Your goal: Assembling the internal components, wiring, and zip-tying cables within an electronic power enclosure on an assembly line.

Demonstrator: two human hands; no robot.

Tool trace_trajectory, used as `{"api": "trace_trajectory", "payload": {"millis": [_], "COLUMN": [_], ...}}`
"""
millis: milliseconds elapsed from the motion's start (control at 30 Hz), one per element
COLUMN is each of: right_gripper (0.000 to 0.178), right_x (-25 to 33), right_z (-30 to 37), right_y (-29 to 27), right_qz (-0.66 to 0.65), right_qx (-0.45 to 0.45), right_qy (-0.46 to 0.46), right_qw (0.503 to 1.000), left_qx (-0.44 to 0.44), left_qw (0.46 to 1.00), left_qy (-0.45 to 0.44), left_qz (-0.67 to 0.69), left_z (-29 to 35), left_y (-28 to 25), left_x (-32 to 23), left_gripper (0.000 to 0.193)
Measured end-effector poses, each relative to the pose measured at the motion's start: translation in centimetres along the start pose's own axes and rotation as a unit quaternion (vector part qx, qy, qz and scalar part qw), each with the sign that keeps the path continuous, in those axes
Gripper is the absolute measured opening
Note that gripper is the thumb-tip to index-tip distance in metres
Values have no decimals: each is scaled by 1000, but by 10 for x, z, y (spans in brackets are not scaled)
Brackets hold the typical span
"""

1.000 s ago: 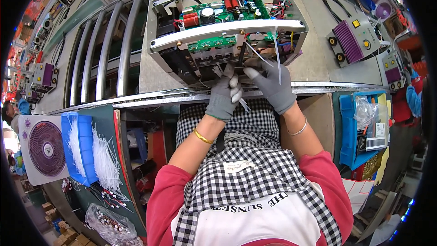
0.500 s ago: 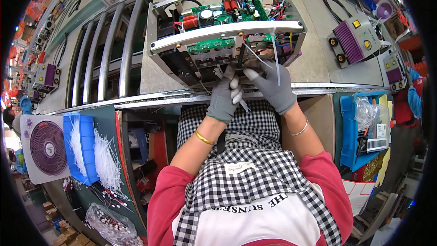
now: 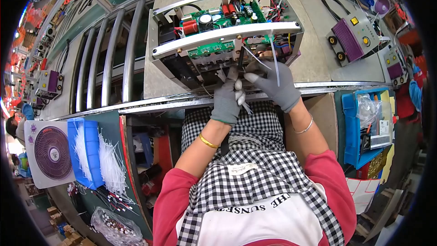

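Both hands wear grey gloves with pale fingertips and work at the near side of an open metal chassis (image 3: 227, 37) with green circuit boards inside. My left hand (image 3: 226, 102) is closed around a small bunch of thin whitish strips (image 3: 247, 108) that look like cable ties; its fingertips are at the chassis's lower near edge. Beside it, my right hand (image 3: 276, 86) has thumb and fingers drawn together near a black cable (image 3: 241, 57); what they pinch is hidden. A white cable tie (image 3: 275, 59) hangs from the chassis bar in front of the right hand.
Metal rollers (image 3: 109, 59) lie left of the chassis. At left, a blue bin (image 3: 86, 155) and loose white cable ties (image 3: 112, 166) sit near a purple fan (image 3: 52, 152). A purple-and-grey machine (image 3: 354, 38) stands at right, above a blue tray (image 3: 349, 127).
The whole view has shifted slightly. My left fingers have moved a little against the chassis's lower edge, and my right hand stays close beside them with its fingertips near the black cable.
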State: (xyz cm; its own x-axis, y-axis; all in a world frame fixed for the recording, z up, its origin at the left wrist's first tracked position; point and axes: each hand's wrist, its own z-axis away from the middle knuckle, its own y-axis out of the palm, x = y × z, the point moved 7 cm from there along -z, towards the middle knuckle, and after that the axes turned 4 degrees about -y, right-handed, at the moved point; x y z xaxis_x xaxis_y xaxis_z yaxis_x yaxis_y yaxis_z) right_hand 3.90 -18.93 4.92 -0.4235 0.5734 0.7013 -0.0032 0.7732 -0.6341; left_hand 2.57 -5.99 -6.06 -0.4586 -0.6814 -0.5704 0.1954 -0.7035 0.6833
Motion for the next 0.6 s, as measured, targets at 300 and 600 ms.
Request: {"api": "trace_trajectory", "payload": {"millis": [300, 600], "right_gripper": [14, 10], "right_x": [13, 12], "right_z": [7, 30], "right_y": [-5, 20], "right_qz": [9, -130], "right_qx": [-3, 16], "right_qy": [-34, -100], "right_qw": [999, 986], "left_qx": [-12, -69], "left_qw": [986, 882], "left_qy": [29, 222], "left_qz": [-161, -410], "left_z": [19, 21], "left_y": [10, 12], "left_x": [-17, -52], "left_gripper": [27, 33]}}
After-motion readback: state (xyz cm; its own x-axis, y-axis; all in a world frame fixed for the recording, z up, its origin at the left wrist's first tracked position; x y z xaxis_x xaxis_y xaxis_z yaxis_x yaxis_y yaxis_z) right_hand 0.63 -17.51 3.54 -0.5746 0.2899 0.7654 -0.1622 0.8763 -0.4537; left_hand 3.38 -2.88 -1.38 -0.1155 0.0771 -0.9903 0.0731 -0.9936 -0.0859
